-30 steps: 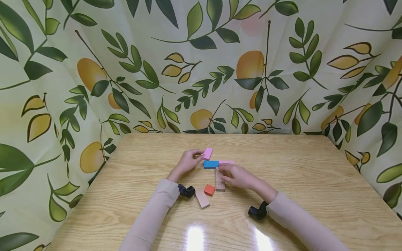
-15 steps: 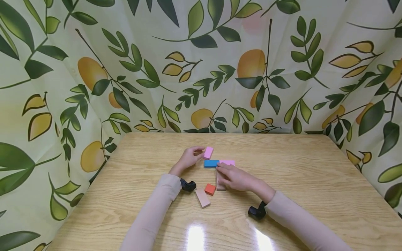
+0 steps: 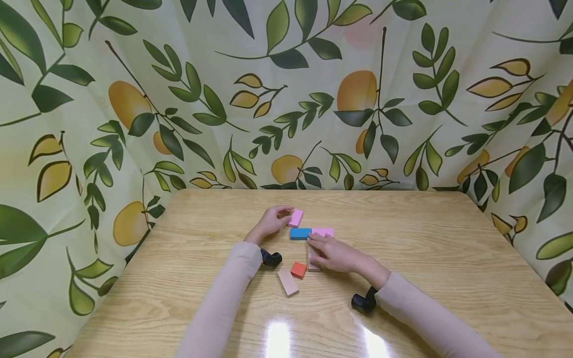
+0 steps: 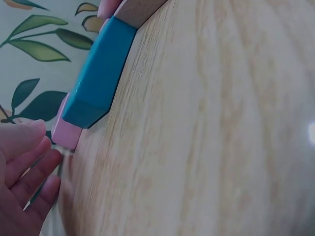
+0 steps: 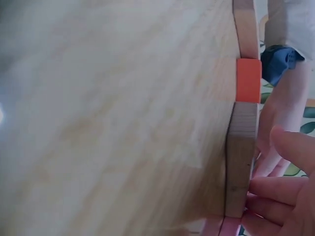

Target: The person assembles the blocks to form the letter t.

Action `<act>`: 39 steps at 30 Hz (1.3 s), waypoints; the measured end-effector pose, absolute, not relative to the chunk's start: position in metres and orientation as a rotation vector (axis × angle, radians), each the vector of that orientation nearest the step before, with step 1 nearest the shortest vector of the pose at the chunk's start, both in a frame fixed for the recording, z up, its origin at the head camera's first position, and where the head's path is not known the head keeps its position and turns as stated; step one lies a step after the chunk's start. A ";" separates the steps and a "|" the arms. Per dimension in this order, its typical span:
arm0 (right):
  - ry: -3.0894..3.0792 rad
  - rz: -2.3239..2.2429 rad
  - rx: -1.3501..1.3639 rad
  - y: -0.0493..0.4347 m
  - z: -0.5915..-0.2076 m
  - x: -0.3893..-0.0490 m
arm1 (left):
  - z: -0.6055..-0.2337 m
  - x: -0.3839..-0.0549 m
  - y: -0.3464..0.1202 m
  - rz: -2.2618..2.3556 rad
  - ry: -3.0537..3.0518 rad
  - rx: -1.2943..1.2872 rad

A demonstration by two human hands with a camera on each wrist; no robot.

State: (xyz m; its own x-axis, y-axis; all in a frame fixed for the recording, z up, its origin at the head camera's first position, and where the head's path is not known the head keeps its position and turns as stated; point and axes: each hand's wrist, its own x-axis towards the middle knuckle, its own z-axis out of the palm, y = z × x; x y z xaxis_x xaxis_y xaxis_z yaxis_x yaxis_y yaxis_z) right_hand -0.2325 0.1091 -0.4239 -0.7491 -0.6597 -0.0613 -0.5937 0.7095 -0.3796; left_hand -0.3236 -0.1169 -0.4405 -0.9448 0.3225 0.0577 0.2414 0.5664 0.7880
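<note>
On the table, my left hand (image 3: 270,222) has its fingers right beside a tilted pink block (image 3: 296,218); the left wrist view shows them loosely spread, with nothing gripped. My right hand (image 3: 336,252) lies palm down over a long wooden block (image 3: 314,264) and hides much of it, its fingertips at the block's far end. That block's far end meets a row made of a blue block (image 3: 300,234) and a second pink block (image 3: 324,232). In the right wrist view, the fingers rest along the edge of the wooden block (image 5: 239,167).
Nearer the person lie a small orange-red block (image 3: 298,270) and a pale wooden block (image 3: 288,283), set at an angle. Black wrist-worn devices (image 3: 271,258) sit by both sleeves. A leaf-patterned curtain (image 3: 286,99) surrounds the table (image 3: 425,248).
My left hand has shifted slightly away from the person, along the tilted pink block. My right hand's fingers have settled lower and flatter over the wooden block. The blocks show no clear movement.
</note>
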 end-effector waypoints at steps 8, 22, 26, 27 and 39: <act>2.695 -0.560 -0.979 0.108 -0.423 -0.235 | -0.443 -0.327 -0.115 1.325 2.695 0.496; 2.675 -0.575 -0.950 0.108 -0.421 -0.234 | -0.449 -0.331 -0.114 1.347 2.630 0.555; 2.679 -0.569 -0.944 0.108 -0.421 -0.234 | -0.448 -0.330 -0.113 1.352 2.605 0.535; 2.680 -0.567 -0.946 0.108 -0.421 -0.234 | -0.447 -0.330 -0.113 1.359 2.597 0.530; 2.680 -0.574 -0.941 0.106 -0.419 -0.232 | -0.446 -0.326 -0.111 1.379 2.586 0.507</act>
State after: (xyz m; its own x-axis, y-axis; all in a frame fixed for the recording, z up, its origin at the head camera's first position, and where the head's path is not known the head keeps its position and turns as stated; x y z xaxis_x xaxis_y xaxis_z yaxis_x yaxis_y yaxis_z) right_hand -0.2317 0.1064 -0.4194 -0.7629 -0.6393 -0.0962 -0.5438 0.7150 -0.4394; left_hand -0.3261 -0.1110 -0.4456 -0.9282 0.3720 0.0120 0.2172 0.5152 0.8291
